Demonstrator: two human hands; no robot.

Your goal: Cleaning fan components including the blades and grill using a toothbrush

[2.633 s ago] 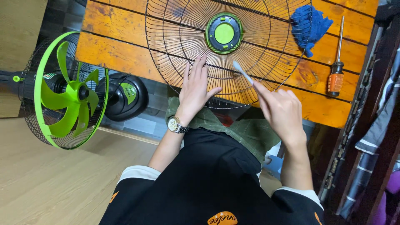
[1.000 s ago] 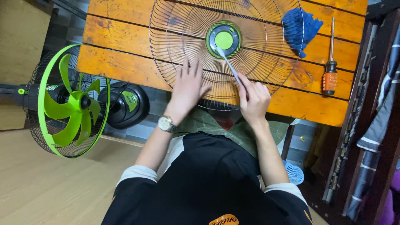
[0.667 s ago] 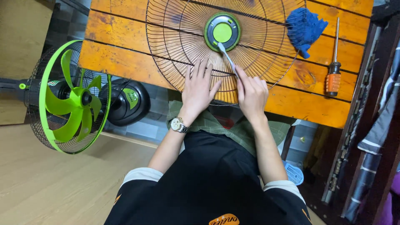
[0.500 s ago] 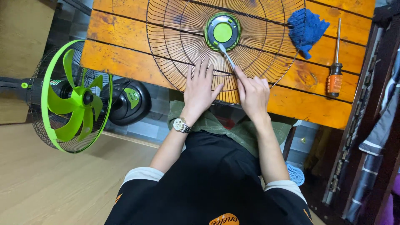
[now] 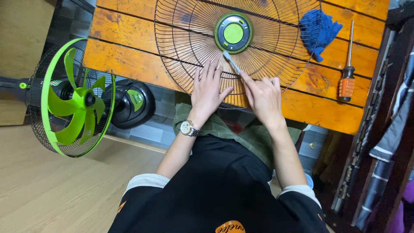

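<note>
A round black wire fan grille [image 5: 181,34] with a green and black hub [image 5: 233,33] lies flat on an orange wooden table [image 5: 120,60]. My left hand [image 5: 208,92] presses flat on the grille's near rim, fingers spread. My right hand [image 5: 264,97] grips a small white brush [image 5: 231,63] like a toothbrush. Its head rests on the wires a little below the hub.
A blue cloth [image 5: 319,26] lies at the grille's right edge, with an orange-handled screwdriver [image 5: 346,73] beside it. A floor fan with green blades [image 5: 73,101] stands left of the table. Striped fabric [image 5: 388,142] hangs at the right.
My right hand moved in from the grille's lower right, put the brush head at the hub, then drew it back a little toward me. My left hand stayed flat on the grille.
</note>
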